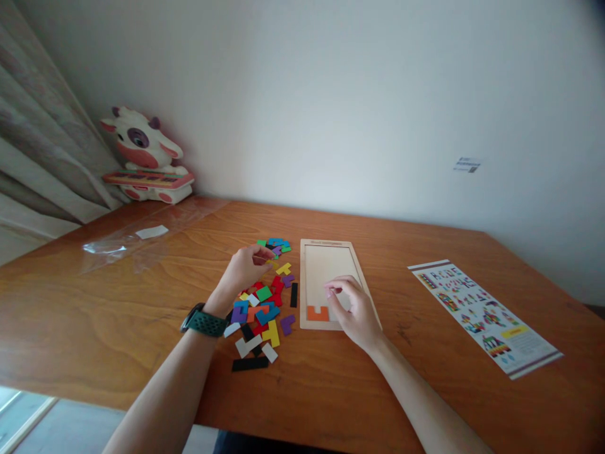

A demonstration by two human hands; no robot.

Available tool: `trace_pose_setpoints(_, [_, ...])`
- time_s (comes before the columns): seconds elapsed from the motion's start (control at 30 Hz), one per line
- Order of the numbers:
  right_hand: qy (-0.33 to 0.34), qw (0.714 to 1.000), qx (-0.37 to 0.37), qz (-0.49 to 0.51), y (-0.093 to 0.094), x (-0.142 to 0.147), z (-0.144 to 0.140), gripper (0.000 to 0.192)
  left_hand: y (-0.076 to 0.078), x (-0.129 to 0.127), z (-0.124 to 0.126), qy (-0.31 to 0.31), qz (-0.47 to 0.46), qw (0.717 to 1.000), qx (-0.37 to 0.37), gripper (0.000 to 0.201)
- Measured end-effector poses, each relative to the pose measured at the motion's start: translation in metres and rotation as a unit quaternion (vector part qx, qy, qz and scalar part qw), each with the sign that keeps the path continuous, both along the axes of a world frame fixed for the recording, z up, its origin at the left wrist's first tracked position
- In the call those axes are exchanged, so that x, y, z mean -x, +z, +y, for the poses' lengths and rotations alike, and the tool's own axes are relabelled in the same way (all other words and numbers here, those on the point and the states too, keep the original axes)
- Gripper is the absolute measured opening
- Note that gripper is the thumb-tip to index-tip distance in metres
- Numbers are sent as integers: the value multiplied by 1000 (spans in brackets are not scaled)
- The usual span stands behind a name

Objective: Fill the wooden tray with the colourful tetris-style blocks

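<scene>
My left hand (246,267), with a dark green watch on its wrist, hovers over the back part of a pile of flat coloured puzzle pieces (263,293). Its thumb and fingers are curved and apart, close to a yellow piece (272,263) partly hidden by them. To the right lies a wooden puzzle tray (329,265) with a pale base. An orange U-shaped piece (317,313) sits in its near left corner. Above the tray's near right side is my right hand (353,310), thumb and index fingertips together, with no piece visible between them.
A printed pattern sheet (484,318) lies on the right of the wooden table (397,391). At the back left stands a cow-shaped toy keyboard (149,157), with a clear plastic wrapper (113,246) in front of it. A wall (331,113) runs behind the table.
</scene>
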State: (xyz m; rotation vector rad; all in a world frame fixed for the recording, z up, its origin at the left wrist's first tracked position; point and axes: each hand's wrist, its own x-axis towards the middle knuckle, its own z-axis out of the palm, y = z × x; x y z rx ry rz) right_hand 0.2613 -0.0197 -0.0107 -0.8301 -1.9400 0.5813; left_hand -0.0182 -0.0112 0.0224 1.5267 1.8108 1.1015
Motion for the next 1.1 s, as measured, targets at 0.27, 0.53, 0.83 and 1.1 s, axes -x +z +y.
trace_pose_setpoints(0.27, [-1, 1000, 0, 9, 2, 0, 0, 13, 5, -9, -4, -40, -133, 990, -39, 34])
trace_pose_setpoints(0.53, [49, 970, 226, 75, 3, 1, -5, 34, 3, -54, -15, -185, -176, 954, -157, 26])
trace_pose_setpoints(0.83, [77, 862, 419, 274, 2, 6, 0, 40, 1, -74, -28, -335, 63, 900, -272, 15])
trace_pose_setpoints(1.1, [20, 812, 435, 388, 1, 3, 8, 41, -13, -80, -28, -252, 193, 930, -187, 31])
